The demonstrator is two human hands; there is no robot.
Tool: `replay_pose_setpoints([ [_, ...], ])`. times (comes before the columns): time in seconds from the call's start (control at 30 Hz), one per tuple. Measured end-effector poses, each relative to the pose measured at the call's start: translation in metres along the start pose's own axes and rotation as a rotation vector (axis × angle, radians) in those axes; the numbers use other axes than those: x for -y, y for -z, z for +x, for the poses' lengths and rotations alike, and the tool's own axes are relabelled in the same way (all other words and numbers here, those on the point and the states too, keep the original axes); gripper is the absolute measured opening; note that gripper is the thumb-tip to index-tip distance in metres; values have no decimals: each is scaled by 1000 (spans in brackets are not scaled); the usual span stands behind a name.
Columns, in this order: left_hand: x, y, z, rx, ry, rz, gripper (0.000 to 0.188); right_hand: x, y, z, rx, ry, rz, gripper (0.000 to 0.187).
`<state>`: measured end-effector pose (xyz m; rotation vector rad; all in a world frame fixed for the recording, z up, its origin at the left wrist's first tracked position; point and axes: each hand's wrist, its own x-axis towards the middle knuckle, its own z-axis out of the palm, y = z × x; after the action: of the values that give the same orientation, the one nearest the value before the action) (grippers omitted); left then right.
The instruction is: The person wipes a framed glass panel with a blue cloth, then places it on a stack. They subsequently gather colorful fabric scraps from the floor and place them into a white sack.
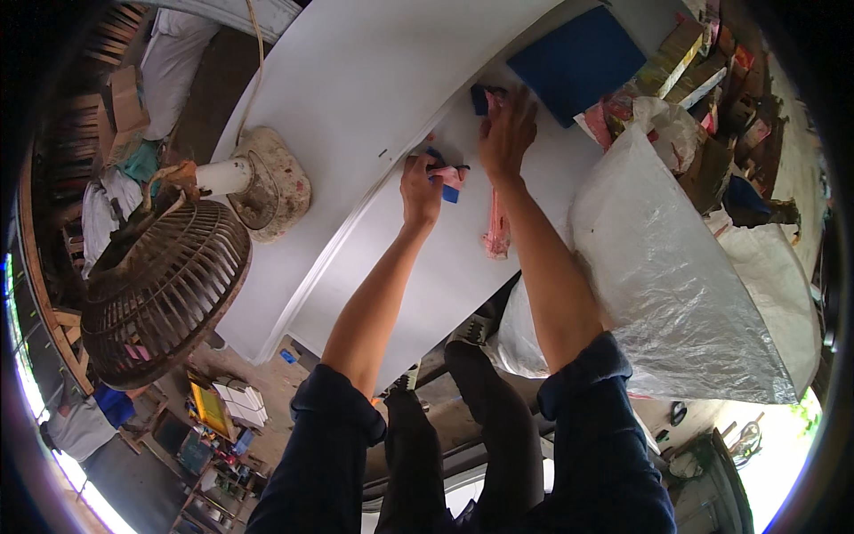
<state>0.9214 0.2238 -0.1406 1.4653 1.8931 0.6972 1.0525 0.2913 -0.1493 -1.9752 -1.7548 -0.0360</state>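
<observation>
My left hand point(419, 190) is closed on a small pink-and-blue piece point(452, 175) that looks soft, like cloth or foam, low over the white table board. Farther up and to the right, my right hand point(507, 141) reaches over another pink-and-blue piece point(490, 100). Its fingers are smeared by motion, so whether they grip that piece is unclear. Below the right hand, beside the forearm, lies a long narrow pink strip point(496, 233) with a wider near end. A flat dark blue sheet point(576, 64) lies beyond the right hand.
A dusty fan point(165, 289) on a stained base stands to the left on a white board point(334, 89). At the right, a large translucent plastic sack point(672, 276) bulges against the board's edge. Scraps and wooden blocks point(680, 67) are heaped behind it.
</observation>
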Motion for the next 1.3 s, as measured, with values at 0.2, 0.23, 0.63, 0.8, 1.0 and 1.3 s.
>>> replay_pose_setpoints([
  [0.2,11,0,-7,-88,23,-164,18,10,2,-22,180,-13,216,40],
  [0.23,11,2,-13,-89,47,-154,18,11,7,-36,216,-21,241,38],
  [0.63,-143,125,-102,-84,-46,-475,19,101,252,-43,-12,-284,728,34],
  [0.8,-317,208,-127,90,-265,-880,18,116,440,35,-337,-159,689,43],
  [1.0,-504,232,-110,225,-604,-889,18,83,603,131,-591,55,509,32],
  [1.3,-421,68,-99,546,-740,5,31,-114,464,68,379,-116,96,21],
])
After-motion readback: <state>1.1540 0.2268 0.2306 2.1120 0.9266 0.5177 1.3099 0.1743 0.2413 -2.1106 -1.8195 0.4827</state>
